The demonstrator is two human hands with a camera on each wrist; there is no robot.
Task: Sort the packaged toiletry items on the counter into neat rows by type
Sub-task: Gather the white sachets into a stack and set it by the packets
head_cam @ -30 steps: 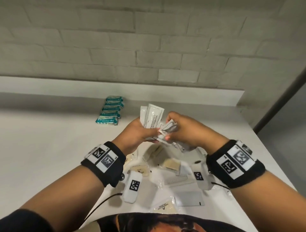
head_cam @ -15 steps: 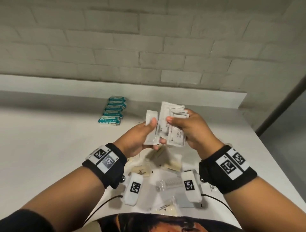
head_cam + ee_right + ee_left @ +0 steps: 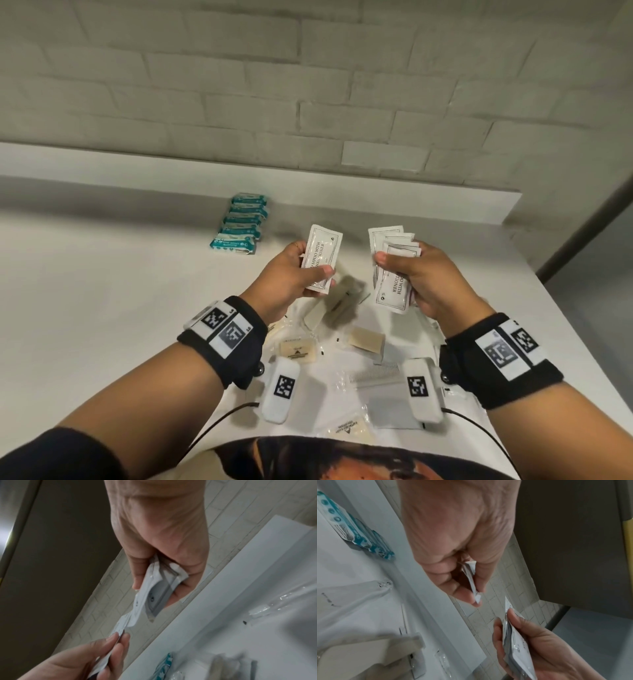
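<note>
My left hand [image 3: 301, 270] pinches one white shampoo sachet [image 3: 321, 257] above the counter; the same sachet [image 3: 471, 580] shows edge-on in the left wrist view. My right hand [image 3: 407, 274] grips a fanned stack of white sachets [image 3: 394, 270], held between thumb and fingers, and the stack [image 3: 154, 591] appears in the right wrist view too. The two hands are apart, a hand's width between them. A row of teal packets [image 3: 241, 224] lies at the back of the counter. Below the hands lie loose packaged soaps [image 3: 298, 351], a comb [image 3: 375, 371] and other clear wrappers.
The white counter [image 3: 102, 291] ends at a raised ledge [image 3: 171, 164] against a brick wall. Its right edge falls away to a grey floor [image 3: 599, 291]. Bare counter stretches left of the teal packets and beside the loose pile.
The hands, together on one bundle a second ago, have parted. The left hand drew a single sachet away leftward while the right kept the rest of the stack.
</note>
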